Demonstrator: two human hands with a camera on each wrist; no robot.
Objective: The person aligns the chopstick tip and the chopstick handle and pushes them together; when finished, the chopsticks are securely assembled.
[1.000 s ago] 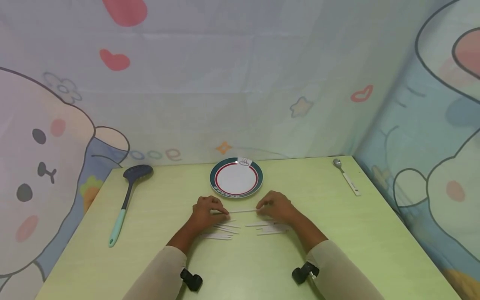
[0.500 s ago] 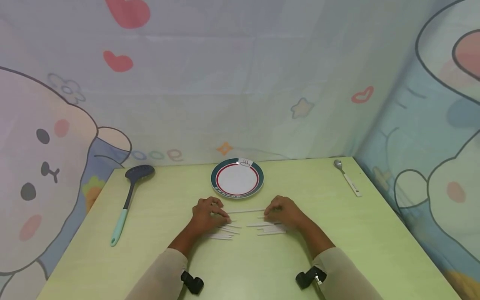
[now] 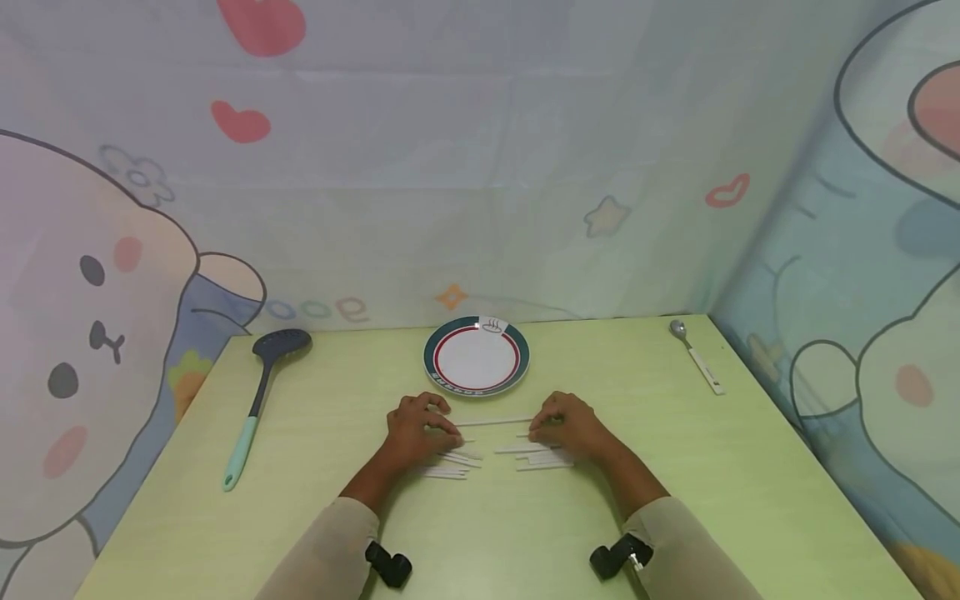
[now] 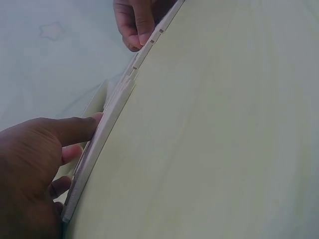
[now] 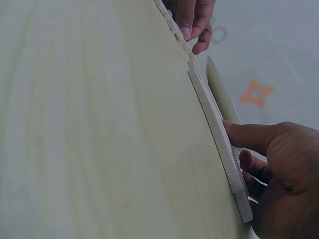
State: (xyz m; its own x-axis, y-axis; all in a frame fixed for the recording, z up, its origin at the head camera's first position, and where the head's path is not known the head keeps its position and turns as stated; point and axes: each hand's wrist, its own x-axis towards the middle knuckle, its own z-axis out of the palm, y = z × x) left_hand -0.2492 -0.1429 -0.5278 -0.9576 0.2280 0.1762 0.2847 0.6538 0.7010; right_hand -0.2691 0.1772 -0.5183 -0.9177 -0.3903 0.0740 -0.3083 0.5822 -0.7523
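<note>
Right hand (image 3: 566, 419): shifted outward from your left hand (image 3: 417, 427).
Grip: both curled; whether you pinch a stick, cannot tell.
White sticks (image 3: 543, 458): close-set on the table (image 3: 480, 533); brushing one could scatter neighbours.

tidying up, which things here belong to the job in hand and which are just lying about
Seems part of the job:
white sticks, with the left hand and right hand at them

Apparently just lying about, untouched:
plate
black utensil with green handle
spoon
</note>
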